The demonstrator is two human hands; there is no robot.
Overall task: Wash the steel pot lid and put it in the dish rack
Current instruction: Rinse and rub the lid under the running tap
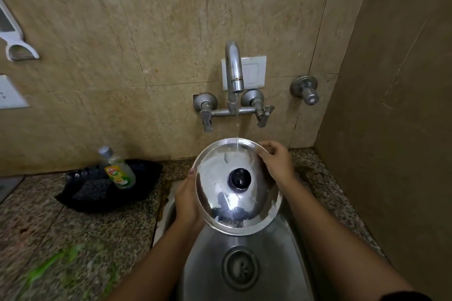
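Head view: left hand [187,199] (half hidden), right hand [277,162] grip steel pot lid [220,186] rim.

L hand [187,199] & R hand [277,162] both raised, arms extended fwd, fingers [265,151] curled in grip.

The pot lid [234,186] is bright mirror-silver steel with a black knob [240,178] at its middle, between the fingers [265,151] of the two hands. Below the fingers the sink [288,252] is dull grey steel. Left of the fingers, the tabletop [73,234] is speckled brown, grey and black granite, carrying a black tray [80,200] and a pale green soap bottle [119,168] with a yellow and red label and grey cap. Above the fingers the wall tiles [171,19] are mottled beige, the tap [233,73] matt silver.
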